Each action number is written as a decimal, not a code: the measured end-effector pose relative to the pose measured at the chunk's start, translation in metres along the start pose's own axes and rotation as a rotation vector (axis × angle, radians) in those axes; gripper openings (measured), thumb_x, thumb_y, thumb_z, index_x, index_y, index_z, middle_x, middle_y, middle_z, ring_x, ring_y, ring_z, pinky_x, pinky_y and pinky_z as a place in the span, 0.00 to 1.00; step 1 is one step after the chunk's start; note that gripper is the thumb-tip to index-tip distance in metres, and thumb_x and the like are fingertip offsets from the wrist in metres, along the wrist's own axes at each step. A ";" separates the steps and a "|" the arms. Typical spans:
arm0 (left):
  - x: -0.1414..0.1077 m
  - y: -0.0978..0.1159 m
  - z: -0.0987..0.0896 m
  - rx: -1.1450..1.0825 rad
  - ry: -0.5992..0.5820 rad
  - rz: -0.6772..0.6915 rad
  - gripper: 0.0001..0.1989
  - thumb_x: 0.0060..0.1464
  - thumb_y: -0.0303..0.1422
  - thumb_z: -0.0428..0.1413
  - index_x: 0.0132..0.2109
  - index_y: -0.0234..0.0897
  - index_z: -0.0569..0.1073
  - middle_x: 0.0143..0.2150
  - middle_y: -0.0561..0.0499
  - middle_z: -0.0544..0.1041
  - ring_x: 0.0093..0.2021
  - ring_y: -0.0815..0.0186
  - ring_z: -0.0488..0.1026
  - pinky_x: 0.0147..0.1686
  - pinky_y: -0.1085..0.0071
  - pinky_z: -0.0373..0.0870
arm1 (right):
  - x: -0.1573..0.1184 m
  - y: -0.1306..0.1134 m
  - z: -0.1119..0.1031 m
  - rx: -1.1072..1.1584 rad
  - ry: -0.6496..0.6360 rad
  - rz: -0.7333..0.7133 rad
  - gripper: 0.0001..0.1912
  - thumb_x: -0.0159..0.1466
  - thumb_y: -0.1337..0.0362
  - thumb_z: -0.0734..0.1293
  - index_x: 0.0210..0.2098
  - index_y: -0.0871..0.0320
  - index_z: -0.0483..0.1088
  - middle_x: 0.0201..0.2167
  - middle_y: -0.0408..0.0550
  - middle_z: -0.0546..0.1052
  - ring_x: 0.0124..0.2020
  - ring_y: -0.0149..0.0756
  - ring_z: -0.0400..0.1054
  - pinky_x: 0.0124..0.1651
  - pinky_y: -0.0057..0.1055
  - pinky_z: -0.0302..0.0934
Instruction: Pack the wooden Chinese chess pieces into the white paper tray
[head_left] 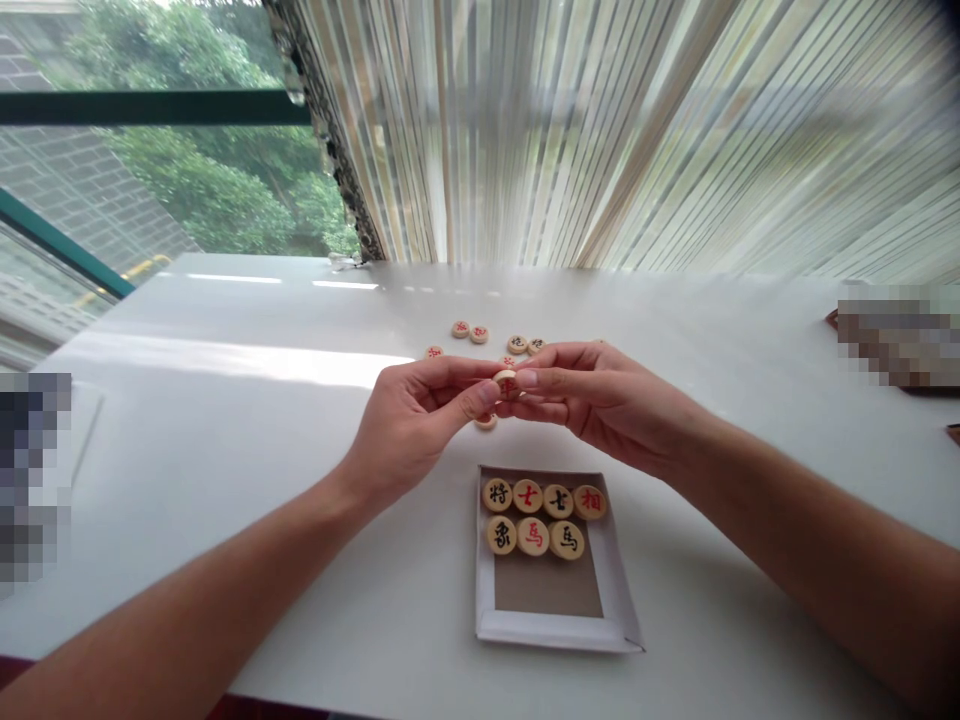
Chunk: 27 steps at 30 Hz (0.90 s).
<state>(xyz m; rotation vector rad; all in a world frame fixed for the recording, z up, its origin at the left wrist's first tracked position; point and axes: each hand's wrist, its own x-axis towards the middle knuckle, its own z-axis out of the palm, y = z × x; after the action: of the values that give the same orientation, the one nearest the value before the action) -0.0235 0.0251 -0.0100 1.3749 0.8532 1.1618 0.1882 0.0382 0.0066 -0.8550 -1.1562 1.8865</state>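
Observation:
Between my two hands, above the table, a round wooden piece with a red character (508,384) is pinched by the fingertips. My left hand (420,410) grips its left side with thumb and fingers. On its right side are the thumb and fingers of my right hand (592,400). Nearer to me lies a shallow white box (547,628) holding two rows of pieces. The back row includes a black-marked piece (497,495) and a red-marked piece (590,502); the front row ends with another black-marked piece (567,540). The front part of the box shows its brown bottom.
On the white table (225,480), beyond my hands, lie several loose pieces, among them a red one (460,329) and a black one (517,344). Another piece (486,422) is partly under my hands. Blurred objects stand at both edges; a striped curtain (510,130) hangs behind.

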 end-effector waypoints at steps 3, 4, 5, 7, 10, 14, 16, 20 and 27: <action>0.000 -0.002 -0.002 -0.052 -0.019 -0.034 0.12 0.57 0.36 0.71 0.47 0.39 0.87 0.39 0.46 0.88 0.35 0.64 0.83 0.41 0.67 0.84 | 0.000 -0.001 0.000 0.028 -0.014 0.023 0.07 0.59 0.62 0.82 0.34 0.57 0.85 0.39 0.49 0.87 0.44 0.41 0.84 0.60 0.38 0.74; 0.001 -0.003 -0.002 -0.069 -0.021 -0.042 0.12 0.57 0.36 0.71 0.48 0.39 0.87 0.39 0.46 0.88 0.36 0.63 0.84 0.41 0.66 0.84 | 0.000 -0.001 0.000 0.039 -0.009 0.027 0.07 0.60 0.62 0.82 0.35 0.57 0.86 0.39 0.49 0.87 0.44 0.40 0.84 0.59 0.36 0.75; 0.001 -0.004 -0.002 -0.084 -0.022 -0.046 0.12 0.57 0.36 0.71 0.48 0.39 0.86 0.38 0.46 0.88 0.36 0.63 0.84 0.41 0.66 0.83 | 0.000 0.000 0.000 0.051 0.000 0.029 0.07 0.60 0.63 0.82 0.35 0.57 0.86 0.39 0.49 0.87 0.44 0.39 0.84 0.58 0.34 0.75; 0.001 -0.004 -0.003 -0.107 -0.018 -0.050 0.14 0.56 0.35 0.72 0.49 0.40 0.86 0.38 0.47 0.88 0.36 0.63 0.84 0.40 0.66 0.83 | 0.001 0.001 0.000 0.076 0.020 0.025 0.07 0.60 0.63 0.83 0.37 0.56 0.86 0.39 0.48 0.87 0.43 0.37 0.84 0.56 0.29 0.76; 0.001 -0.005 -0.003 -0.127 -0.013 -0.046 0.16 0.55 0.34 0.73 0.51 0.40 0.85 0.38 0.46 0.88 0.35 0.64 0.84 0.40 0.66 0.83 | 0.001 0.003 0.000 0.106 0.027 0.018 0.08 0.60 0.64 0.82 0.39 0.56 0.86 0.40 0.47 0.87 0.43 0.32 0.84 0.52 0.22 0.76; 0.001 -0.005 -0.004 -0.116 -0.016 -0.012 0.15 0.55 0.32 0.73 0.50 0.39 0.86 0.38 0.47 0.88 0.34 0.65 0.84 0.39 0.69 0.84 | 0.001 0.003 0.001 0.073 0.006 -0.005 0.10 0.60 0.65 0.82 0.41 0.57 0.86 0.41 0.47 0.87 0.43 0.31 0.83 0.51 0.20 0.76; 0.001 -0.004 -0.004 -0.099 -0.011 -0.001 0.15 0.54 0.31 0.73 0.50 0.38 0.86 0.37 0.48 0.88 0.33 0.66 0.84 0.38 0.70 0.85 | 0.000 0.003 0.002 0.018 0.015 -0.043 0.11 0.60 0.64 0.83 0.41 0.57 0.86 0.40 0.48 0.87 0.42 0.34 0.83 0.49 0.23 0.77; -0.001 -0.002 -0.002 -0.048 0.004 0.035 0.17 0.51 0.29 0.75 0.49 0.38 0.87 0.38 0.48 0.88 0.34 0.65 0.85 0.38 0.72 0.86 | 0.000 0.003 0.004 -0.106 0.024 -0.126 0.14 0.57 0.63 0.84 0.42 0.59 0.86 0.35 0.49 0.86 0.37 0.37 0.83 0.45 0.31 0.78; -0.006 -0.002 0.003 0.126 0.004 0.217 0.17 0.52 0.25 0.73 0.50 0.39 0.86 0.40 0.51 0.88 0.39 0.66 0.86 0.44 0.74 0.86 | 0.001 0.006 0.004 -0.190 0.067 -0.151 0.15 0.51 0.64 0.86 0.36 0.60 0.85 0.29 0.47 0.84 0.31 0.34 0.79 0.33 0.26 0.74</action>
<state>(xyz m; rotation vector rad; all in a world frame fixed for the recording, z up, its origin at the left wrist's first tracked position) -0.0220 0.0190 -0.0130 1.5995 0.8059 1.2941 0.1828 0.0352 0.0030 -0.8995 -1.3353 1.6334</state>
